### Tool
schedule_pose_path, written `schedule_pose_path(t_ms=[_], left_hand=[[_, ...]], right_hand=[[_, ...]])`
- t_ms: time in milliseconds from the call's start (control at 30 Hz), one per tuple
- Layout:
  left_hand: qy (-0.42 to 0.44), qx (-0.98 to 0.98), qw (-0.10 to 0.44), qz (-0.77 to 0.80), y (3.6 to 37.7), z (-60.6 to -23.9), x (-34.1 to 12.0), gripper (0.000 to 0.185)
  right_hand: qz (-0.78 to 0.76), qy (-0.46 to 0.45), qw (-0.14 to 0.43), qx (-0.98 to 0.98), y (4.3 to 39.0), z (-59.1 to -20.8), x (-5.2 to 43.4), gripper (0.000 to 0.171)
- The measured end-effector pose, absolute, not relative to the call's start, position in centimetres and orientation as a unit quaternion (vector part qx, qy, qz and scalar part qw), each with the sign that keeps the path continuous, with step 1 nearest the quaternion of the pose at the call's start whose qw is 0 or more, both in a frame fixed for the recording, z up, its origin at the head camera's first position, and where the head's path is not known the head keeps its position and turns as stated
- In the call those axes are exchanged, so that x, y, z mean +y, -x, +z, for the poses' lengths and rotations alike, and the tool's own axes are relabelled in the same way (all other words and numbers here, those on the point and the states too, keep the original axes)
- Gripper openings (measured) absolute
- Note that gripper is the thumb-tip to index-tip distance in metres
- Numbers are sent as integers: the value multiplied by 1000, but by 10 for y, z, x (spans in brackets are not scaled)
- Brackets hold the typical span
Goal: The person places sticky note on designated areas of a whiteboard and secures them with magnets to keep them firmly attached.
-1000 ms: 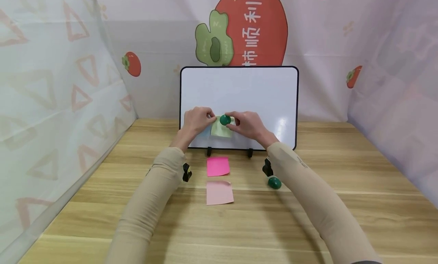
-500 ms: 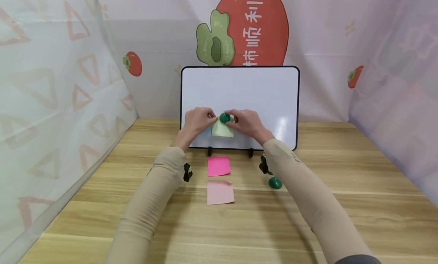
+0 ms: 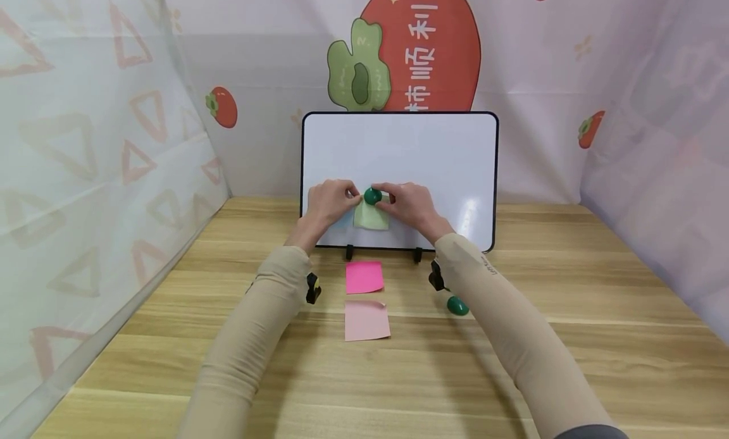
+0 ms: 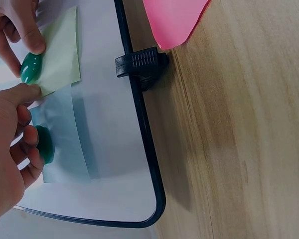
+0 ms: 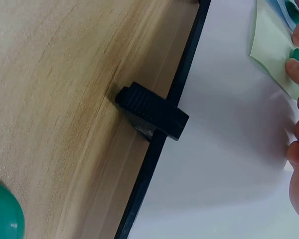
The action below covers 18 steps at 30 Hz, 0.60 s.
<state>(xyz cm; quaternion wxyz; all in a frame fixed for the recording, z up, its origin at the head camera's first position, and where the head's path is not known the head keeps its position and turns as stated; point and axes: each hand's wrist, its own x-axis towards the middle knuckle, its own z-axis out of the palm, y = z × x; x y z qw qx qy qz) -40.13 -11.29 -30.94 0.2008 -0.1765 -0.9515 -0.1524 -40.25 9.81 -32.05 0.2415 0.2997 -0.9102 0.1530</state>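
A whiteboard [image 3: 433, 154] stands on clip feet at the back of the wooden table. My right hand [image 3: 409, 203] pinches a green magnet [image 3: 373, 196] against the top of a light green sticky note [image 3: 371, 217] on the board. The left wrist view shows that magnet [image 4: 31, 68] between fingertips on the note [image 4: 60, 52]. My left hand [image 3: 327, 202] holds the note's upper left corner with its thumb [image 4: 25, 92]. Its curled fingers lie beside a second green magnet [image 4: 44, 144] that pins a pale blue note [image 4: 65, 149].
A bright pink note [image 3: 364, 277] and a pale pink note [image 3: 367, 320] lie on the table in front of the board. A loose green magnet [image 3: 457, 305] sits by my right forearm, and shows again [image 5: 4, 215] near a black clip foot [image 5: 152, 113]. Fabric walls close in three sides.
Both hands stay at the note and magnet. My right forearm has drifted slightly to the left.
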Motion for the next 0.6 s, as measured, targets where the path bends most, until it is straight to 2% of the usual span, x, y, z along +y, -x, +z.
schedule_pose_path(t_ms=[367,600], left_hand=[[164,-960,185,-130,393,-306,-112,20],[172,-956,193,-137,389,-309,-116,22]], right_hand=[[128,-293,207,-925,398,-321,100,44],[129,-302,199,-923,391,-323,103,49]])
